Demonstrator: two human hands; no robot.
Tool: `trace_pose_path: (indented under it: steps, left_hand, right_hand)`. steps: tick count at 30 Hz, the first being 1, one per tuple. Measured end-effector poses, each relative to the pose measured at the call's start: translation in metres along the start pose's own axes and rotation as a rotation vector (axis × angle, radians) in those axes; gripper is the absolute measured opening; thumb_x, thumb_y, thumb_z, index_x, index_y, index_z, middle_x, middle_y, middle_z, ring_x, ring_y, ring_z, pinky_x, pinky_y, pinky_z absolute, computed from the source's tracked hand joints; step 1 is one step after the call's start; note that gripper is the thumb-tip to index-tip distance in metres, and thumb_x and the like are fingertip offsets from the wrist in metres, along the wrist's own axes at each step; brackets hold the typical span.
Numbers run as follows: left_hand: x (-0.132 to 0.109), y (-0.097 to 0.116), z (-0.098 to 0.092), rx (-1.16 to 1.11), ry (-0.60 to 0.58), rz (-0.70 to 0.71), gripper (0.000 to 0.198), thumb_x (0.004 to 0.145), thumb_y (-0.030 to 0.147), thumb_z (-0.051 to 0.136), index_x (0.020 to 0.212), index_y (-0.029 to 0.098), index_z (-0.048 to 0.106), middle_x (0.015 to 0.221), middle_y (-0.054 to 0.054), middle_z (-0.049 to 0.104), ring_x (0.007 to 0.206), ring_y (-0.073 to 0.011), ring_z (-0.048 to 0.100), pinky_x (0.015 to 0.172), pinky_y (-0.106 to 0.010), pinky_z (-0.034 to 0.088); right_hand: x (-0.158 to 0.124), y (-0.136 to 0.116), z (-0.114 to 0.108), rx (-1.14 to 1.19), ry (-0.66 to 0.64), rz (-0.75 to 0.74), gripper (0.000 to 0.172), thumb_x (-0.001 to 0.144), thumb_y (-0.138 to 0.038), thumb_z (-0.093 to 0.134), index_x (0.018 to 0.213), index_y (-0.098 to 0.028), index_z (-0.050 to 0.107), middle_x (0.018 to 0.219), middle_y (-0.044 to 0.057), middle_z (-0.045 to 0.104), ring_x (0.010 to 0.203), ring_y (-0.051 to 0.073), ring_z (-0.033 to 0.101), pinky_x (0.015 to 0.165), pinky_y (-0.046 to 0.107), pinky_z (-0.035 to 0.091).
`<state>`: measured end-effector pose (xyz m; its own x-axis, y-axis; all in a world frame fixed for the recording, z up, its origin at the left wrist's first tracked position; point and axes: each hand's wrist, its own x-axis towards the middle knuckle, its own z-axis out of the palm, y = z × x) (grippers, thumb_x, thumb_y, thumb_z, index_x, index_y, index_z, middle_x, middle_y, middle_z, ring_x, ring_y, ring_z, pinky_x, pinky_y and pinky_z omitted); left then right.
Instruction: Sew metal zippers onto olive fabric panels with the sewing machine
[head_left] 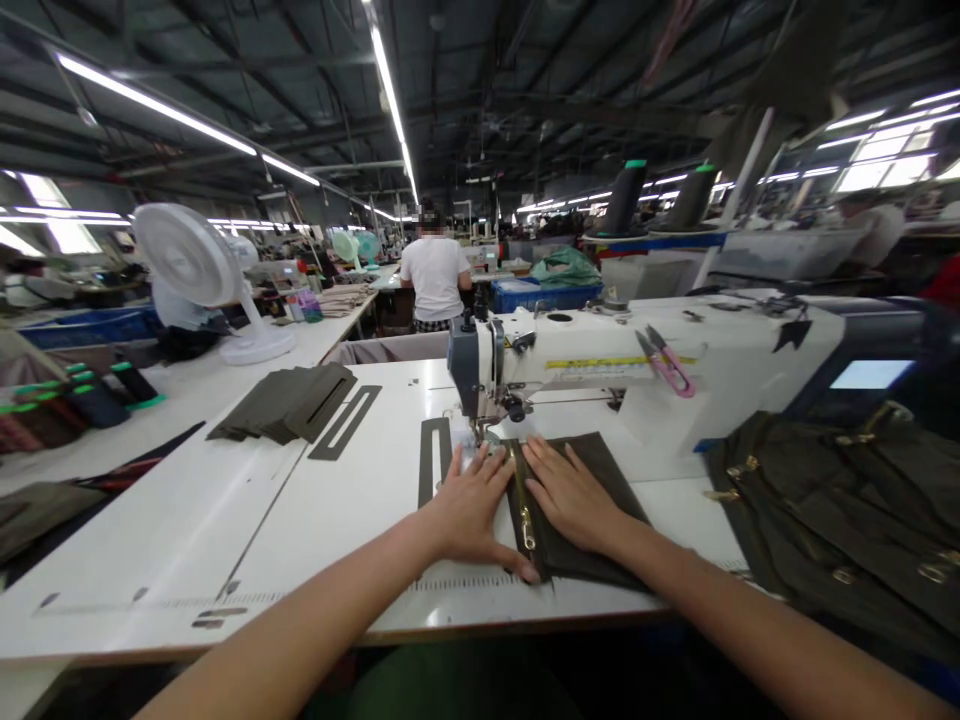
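A dark olive fabric panel (592, 566) with a brass zipper (522, 485) lies flat on the sewing machine table. My left hand (474, 505) rests with fingers spread on the panel's left edge, its thumb near the zipper pull. Flat on the fabric right of the zipper is my right hand (570, 493), fingers stretched out. Just beyond my fingertips stands the needle area of the white sewing machine (491, 370). A slotted olive fabric piece (427, 465) lies left of my left hand, partly covered by it.
To the left lie a stack of olive pieces (281, 400) and another slotted piece (345, 422). Pink-handled snips (666, 362) sit on the machine arm. Zippered fabric (840, 520) is heaped at right. A white fan (255, 340) and a person in white (436, 280) are farther back.
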<state>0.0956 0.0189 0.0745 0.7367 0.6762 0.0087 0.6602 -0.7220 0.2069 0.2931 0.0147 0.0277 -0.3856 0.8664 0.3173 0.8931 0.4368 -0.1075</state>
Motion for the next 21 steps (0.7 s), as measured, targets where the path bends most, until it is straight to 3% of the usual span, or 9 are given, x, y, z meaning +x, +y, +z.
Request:
trace_pose_path:
  steps: [4,7,10,14,16,18,21]
  left_hand:
    - [-0.047,-0.021,-0.012,0.094,0.091,-0.148,0.099,0.07,0.072,0.045,0.141,0.014,0.005,0.145,-0.017,0.004,0.133,-0.0319,0.001,0.104,-0.056,-0.001]
    - [-0.088,-0.027,-0.011,0.112,-0.012,-0.155,0.093,0.075,0.068,0.043,0.141,0.015,0.004,0.144,-0.017,0.007,0.133,-0.0324,0.007,0.104,-0.057,0.002]
    - [-0.113,-0.019,-0.007,0.113,0.001,-0.128,0.09,0.075,0.065,0.047,0.141,0.02,0.004,0.145,-0.014,0.009,0.133,-0.0329,0.009,0.104,-0.059,0.004]
    - [-0.123,-0.004,-0.006,0.096,0.005,-0.145,0.087,0.075,0.059,0.052,0.141,0.025,0.007,0.146,-0.011,0.014,0.132,-0.0351,0.012,0.103,-0.062,0.006]
    - [-0.125,0.0,-0.004,0.098,-0.01,-0.153,0.088,0.073,0.052,0.059,0.14,0.028,0.008,0.146,-0.01,0.016,0.132,-0.0354,0.014,0.103,-0.063,0.008]
    - [-0.125,0.0,0.0,0.106,-0.004,-0.138,0.088,0.07,0.039,0.063,0.14,0.031,0.01,0.145,-0.008,0.02,0.132,-0.0346,0.016,0.103,-0.062,0.009]
    - [-0.125,-0.004,0.005,0.104,0.034,-0.115,0.086,0.068,0.032,0.062,0.139,0.032,0.015,0.146,-0.007,0.019,0.132,-0.0356,0.015,0.103,-0.063,0.01]
  right_hand:
    - [0.001,0.001,0.006,0.061,0.093,-0.031,0.042,0.088,-0.025,0.034,0.125,-0.011,0.046,0.134,0.016,0.041,0.125,0.025,0.035,0.1,0.048,0.031]
    - [-0.004,0.002,-0.003,0.275,0.195,-0.202,0.033,0.084,-0.012,0.035,0.103,-0.018,0.062,0.116,0.011,0.054,0.11,0.02,0.049,0.091,0.04,0.041]
    - [-0.005,0.001,-0.017,0.487,0.131,-0.293,0.037,0.079,-0.004,0.035,0.082,-0.021,0.067,0.095,0.006,0.058,0.094,0.016,0.054,0.082,0.033,0.046]
    - [-0.005,-0.005,-0.031,0.553,-0.055,-0.295,0.042,0.076,-0.001,0.037,0.086,-0.026,0.069,0.103,0.004,0.057,0.101,0.017,0.051,0.09,0.037,0.04]
    - [-0.006,-0.007,-0.033,0.554,-0.096,-0.282,0.044,0.073,0.001,0.038,0.078,-0.028,0.07,0.109,0.002,0.057,0.106,0.018,0.05,0.093,0.04,0.038]
    - [-0.006,-0.007,-0.032,0.594,-0.061,-0.224,0.043,0.072,0.001,0.037,0.071,-0.026,0.07,0.109,0.001,0.057,0.106,0.017,0.051,0.092,0.039,0.04]
    - [0.0,0.002,-0.024,0.593,0.07,-0.148,0.038,0.08,-0.005,0.035,0.089,-0.023,0.068,0.111,0.004,0.058,0.106,0.016,0.052,0.092,0.036,0.042]
